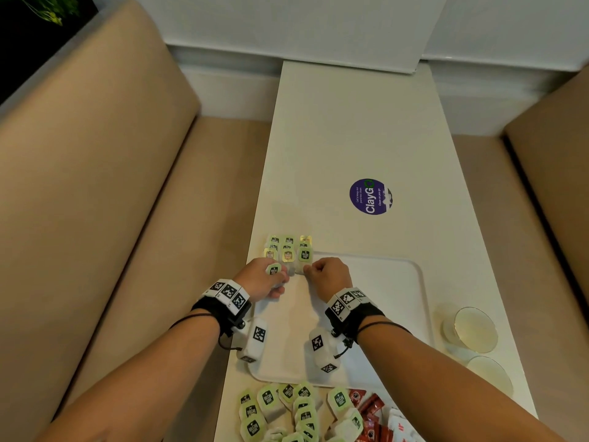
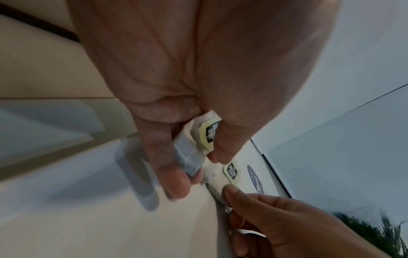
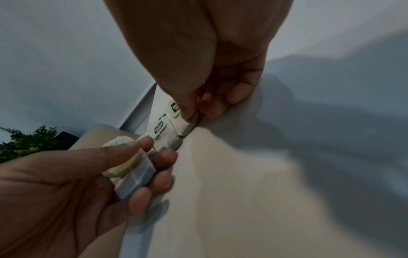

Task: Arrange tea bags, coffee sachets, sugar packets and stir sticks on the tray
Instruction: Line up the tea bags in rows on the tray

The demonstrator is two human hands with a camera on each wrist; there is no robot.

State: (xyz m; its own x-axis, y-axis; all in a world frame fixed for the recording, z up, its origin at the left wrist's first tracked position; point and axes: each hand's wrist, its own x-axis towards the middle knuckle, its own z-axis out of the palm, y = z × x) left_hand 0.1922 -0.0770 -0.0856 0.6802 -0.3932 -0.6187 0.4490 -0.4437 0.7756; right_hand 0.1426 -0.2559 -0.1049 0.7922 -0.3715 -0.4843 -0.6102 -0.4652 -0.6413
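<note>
A white tray [image 1: 398, 282] lies on the white table. Several tea bags with green tags [image 1: 288, 248] lie in rows at the tray's far left corner. My left hand [image 1: 271, 279] holds a tea bag [image 1: 274, 269] [image 2: 194, 150] [image 3: 132, 171] between thumb and fingers, just in front of those rows. My right hand [image 1: 325, 272] pinches the near edge of a placed tea bag [image 3: 184, 124] [image 2: 218, 178] in the row's right column. A pile of loose tea bags [image 1: 280, 409] lies near the table's front edge. Red sachets [image 1: 369, 409] lie beside that pile.
Two glass dishes [image 1: 475, 328] sit right of the tray. A round purple sticker [image 1: 370, 196] is on the table beyond the tray. Beige sofa cushions [image 1: 95, 186] flank the table on both sides. A white wall runs behind the table.
</note>
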